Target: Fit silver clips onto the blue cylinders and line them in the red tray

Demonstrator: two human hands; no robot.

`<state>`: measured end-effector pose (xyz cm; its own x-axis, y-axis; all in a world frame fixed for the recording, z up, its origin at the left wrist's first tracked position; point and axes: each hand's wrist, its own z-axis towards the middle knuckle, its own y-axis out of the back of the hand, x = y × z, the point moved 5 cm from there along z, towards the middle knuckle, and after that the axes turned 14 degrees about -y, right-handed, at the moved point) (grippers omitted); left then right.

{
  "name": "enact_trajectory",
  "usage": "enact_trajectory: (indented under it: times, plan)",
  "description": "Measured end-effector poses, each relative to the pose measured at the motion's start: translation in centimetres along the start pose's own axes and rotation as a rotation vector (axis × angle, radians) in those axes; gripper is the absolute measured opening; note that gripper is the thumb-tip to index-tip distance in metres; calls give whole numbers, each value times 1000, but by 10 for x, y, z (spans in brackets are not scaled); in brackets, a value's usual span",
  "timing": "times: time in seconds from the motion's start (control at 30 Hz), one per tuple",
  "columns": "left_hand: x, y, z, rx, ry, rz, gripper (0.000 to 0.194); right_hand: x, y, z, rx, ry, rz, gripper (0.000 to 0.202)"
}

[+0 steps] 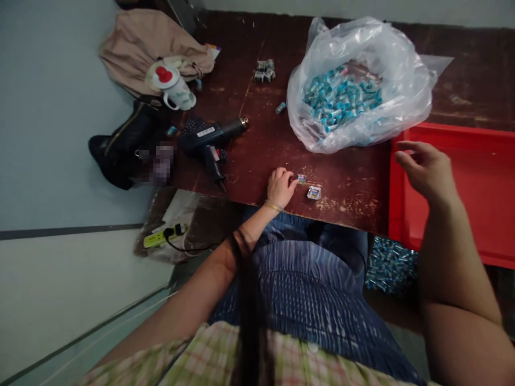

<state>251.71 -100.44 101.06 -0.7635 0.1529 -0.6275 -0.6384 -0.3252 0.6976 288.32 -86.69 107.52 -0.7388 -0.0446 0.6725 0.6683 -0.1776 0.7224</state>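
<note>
Near the table's front edge, my left hand (280,187) has its thumb and forefinger at a small printed label (301,178), apparently pinching its edge. A little stack of similar printed labels (314,193) lies just to the right on the worn wood. My right hand (430,169) hovers over the left rim of the red tray (483,203). Its thumb and forefinger are apart, with nothing visible between them; the other fingers are curled and partly hidden. Beyond it, an open clear plastic bag (406,69) holds many small blue-ended vials (341,99).
A heat gun (213,136) lies left on the brown table (249,155), with a lidded mug (179,91), a black bag (124,142) and beige cloth (148,43) beyond. One loose vial (280,108) and several small blocks (264,71) sit mid-table. A green power strip (164,235) is below.
</note>
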Motion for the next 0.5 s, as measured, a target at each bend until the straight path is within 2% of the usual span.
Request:
enact_trajectory:
  times: [0.13, 0.23, 0.3, 0.4, 0.5]
  plan:
    - [-2, -24, 29, 76, -18, 89, 14, 48, -42, -47, 238, 100, 368, 28]
    - [-2, -26, 28, 122, -48, 84, 19, 74, -88, -67, 343, 167, 448, 22]
    - [0, -20, 21, 111, -60, 79, 16, 91, -123, -74, 405, 220, 379, 18]
    - [5, -9, 7, 79, -58, 60, 11, 114, -171, -78, 444, 292, 124, 12]
    - [11, 2, -3, 43, -49, 27, 10, 127, -196, -72, 432, 281, -33, 4]
